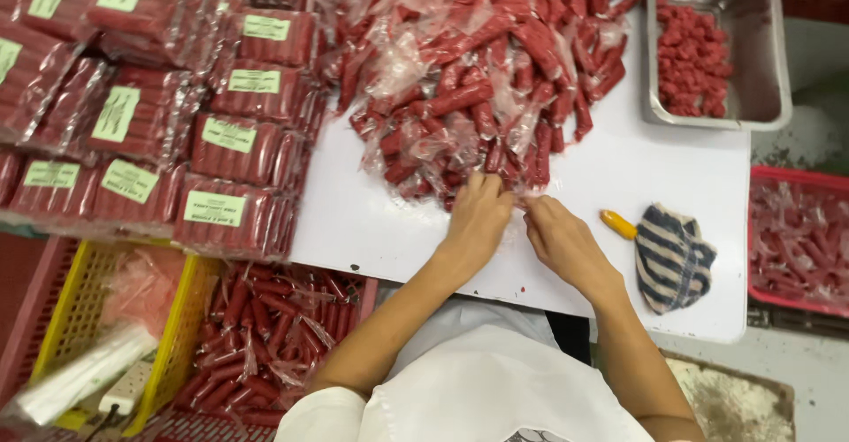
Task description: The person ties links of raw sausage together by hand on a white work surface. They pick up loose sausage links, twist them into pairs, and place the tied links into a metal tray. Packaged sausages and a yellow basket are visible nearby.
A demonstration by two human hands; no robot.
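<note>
**Loose sausages and film at the worktop edge**

Nearest, below the worktop, a red crate holds loose red sausages mixed with scraps of clear film. Beside it a yellow crate holds a pink bag, a roll of clear sleeves and a white power strip.

On the white worktop the left hand lies curled over the near edge of the sausage pile, fingers pinching a wrapped sausage. The right hand pinches the film at that same spot, fingertips almost touching the left. I judge the thin film could tear or slip under the pull, and the sausage could roll off the near edge into the crate.

Just right of the right hand lies a yellow-handled tool, its end hidden under a striped cloth; a sweeping wrist could knock it.

Left, labelled packs overhang the worktop edge above the crates; a nudge might tip one.

Farther off, a steel tray holds small red pieces, and a red crate at the right holds more wrapped sausages.
</note>
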